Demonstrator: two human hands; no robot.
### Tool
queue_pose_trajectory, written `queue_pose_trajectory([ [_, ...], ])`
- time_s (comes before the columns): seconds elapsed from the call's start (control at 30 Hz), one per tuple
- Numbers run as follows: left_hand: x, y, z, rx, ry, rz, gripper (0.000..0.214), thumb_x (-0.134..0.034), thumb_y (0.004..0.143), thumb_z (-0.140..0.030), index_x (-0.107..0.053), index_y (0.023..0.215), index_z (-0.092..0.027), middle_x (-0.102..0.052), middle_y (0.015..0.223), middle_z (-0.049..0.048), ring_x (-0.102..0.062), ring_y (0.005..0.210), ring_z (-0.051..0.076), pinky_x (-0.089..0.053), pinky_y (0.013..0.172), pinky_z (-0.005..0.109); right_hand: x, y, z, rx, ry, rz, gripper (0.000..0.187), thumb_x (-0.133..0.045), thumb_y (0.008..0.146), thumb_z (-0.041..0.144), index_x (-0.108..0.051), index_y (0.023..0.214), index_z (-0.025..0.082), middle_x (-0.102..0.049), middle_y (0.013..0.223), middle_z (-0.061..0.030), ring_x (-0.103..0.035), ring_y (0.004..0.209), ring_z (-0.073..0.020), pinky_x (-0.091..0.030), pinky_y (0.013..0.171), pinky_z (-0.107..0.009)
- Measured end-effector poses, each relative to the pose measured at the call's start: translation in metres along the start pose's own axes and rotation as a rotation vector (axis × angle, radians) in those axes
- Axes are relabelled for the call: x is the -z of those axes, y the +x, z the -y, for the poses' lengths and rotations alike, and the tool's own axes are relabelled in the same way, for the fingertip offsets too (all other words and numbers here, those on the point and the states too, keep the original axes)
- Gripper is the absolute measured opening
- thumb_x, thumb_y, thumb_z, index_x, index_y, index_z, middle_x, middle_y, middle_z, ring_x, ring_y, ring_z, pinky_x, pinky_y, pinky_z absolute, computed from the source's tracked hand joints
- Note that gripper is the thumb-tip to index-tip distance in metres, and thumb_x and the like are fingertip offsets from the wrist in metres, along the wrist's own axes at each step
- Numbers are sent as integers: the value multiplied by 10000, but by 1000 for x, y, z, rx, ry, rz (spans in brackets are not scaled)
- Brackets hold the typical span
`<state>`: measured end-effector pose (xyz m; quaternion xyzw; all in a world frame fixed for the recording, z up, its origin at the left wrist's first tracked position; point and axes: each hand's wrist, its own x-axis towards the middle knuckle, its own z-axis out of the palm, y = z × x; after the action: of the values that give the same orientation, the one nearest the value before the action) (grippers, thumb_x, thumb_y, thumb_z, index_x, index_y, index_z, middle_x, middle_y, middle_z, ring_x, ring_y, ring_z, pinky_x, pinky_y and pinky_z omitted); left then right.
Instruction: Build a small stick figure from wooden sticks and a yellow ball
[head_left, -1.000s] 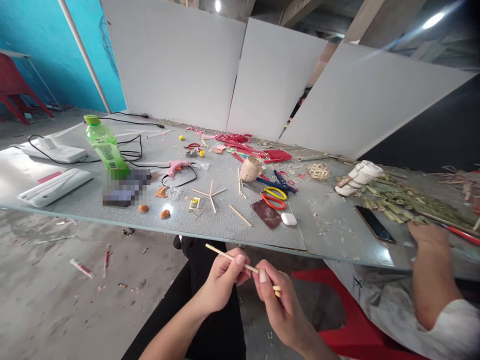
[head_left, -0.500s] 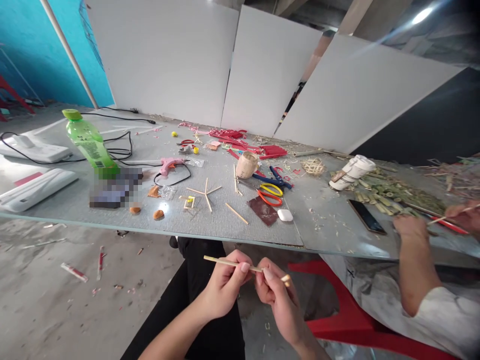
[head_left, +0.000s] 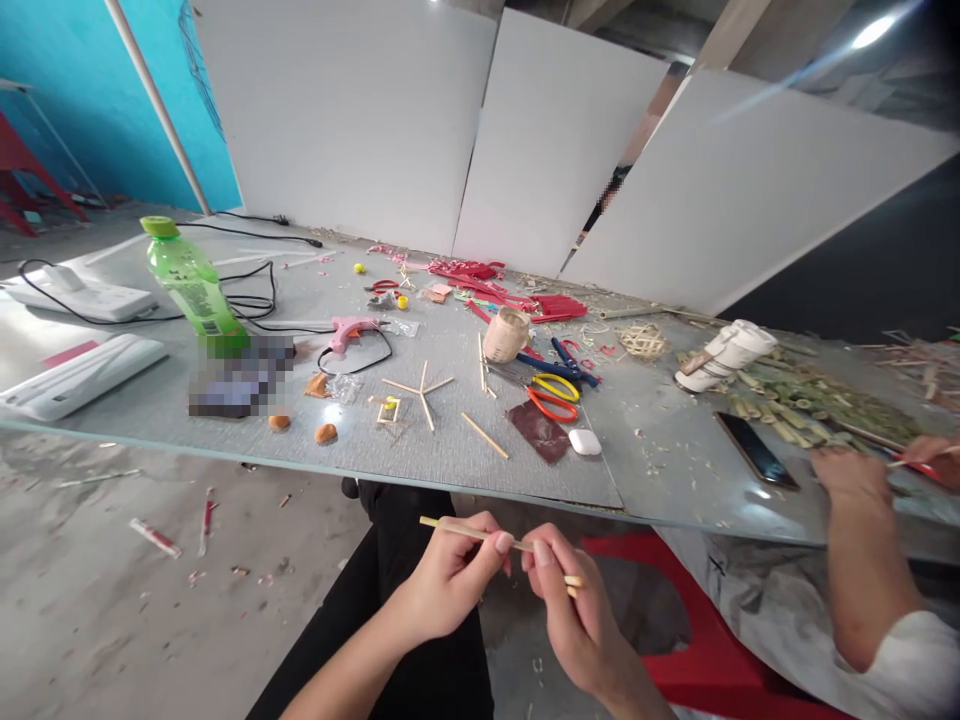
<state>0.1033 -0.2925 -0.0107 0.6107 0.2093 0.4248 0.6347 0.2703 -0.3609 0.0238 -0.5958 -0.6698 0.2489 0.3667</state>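
My left hand [head_left: 455, 585] and my right hand [head_left: 570, 600] are over my lap, just below the table's front edge. Both pinch a thin pale bamboo stick [head_left: 522, 546]; its left end sticks out past my left fingers. Short pale stick ends [head_left: 574, 582] poke out by my right fingers; whether they belong to the same stick I cannot tell. On the table lie a star of joined sticks [head_left: 424, 390], a small square stick frame [head_left: 389, 410] with yellow on it, and a single stick [head_left: 485, 436]. A brown sandpaper sheet [head_left: 537, 432] lies to their right.
Scissors [head_left: 553, 390], blue pliers [head_left: 564, 362], a bamboo cup [head_left: 506, 335], a pink glue gun [head_left: 352, 335] and a green bottle [head_left: 191, 285] stand or lie farther back. A phone [head_left: 756, 450] lies near a co-worker's hand [head_left: 851, 475] at right. A red chair [head_left: 694, 610] is beside me.
The view has shifted slightly, so the table's things sit a little farther right. My hands still hold the stick, with my right fingers moved slightly along it. The co-worker's hands have moved slightly.
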Motion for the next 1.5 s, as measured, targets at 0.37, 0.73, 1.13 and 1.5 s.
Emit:
queue_pose_trajectory([
  [0.37,4,0,-1,55,-104,69,507,-414,1096,-472,-559,744,-136,-464,704,-5,-392,612,89,-295,565,240,-6,5,7,-14,1,-52,261,-426,1088,363,-540,890,238,-536,710,32,-495,615,-126,-388,609,-252],
  [0.73,1,-4,11,32,-273,94,475,-449,1072,-514,-519,774,-150,-456,722,-1,-366,648,107,-280,582,244,-31,7,21,-368,1009,-34,434,-566,1012,565,-469,756,229,-226,501,129,-124,430,-68,-152,423,-227],
  [1.13,2,12,8,27,-743,-149,425,-585,993,-518,-489,732,-197,-197,595,-61,-192,551,117,-217,454,190,-60,-12,9,-225,766,-272,468,-491,1021,586,-472,720,228,-244,526,98,-219,458,-91,-179,466,-251],
  [1.5,10,19,18,223,-548,-236,560,-657,936,-593,-465,620,-171,-226,522,-87,-183,480,62,-167,463,216,-59,-144,-122,-581,-30,-172,308,-657,826,585,-715,728,298,-536,468,-10,-593,406,-262,-412,444,-350],
])
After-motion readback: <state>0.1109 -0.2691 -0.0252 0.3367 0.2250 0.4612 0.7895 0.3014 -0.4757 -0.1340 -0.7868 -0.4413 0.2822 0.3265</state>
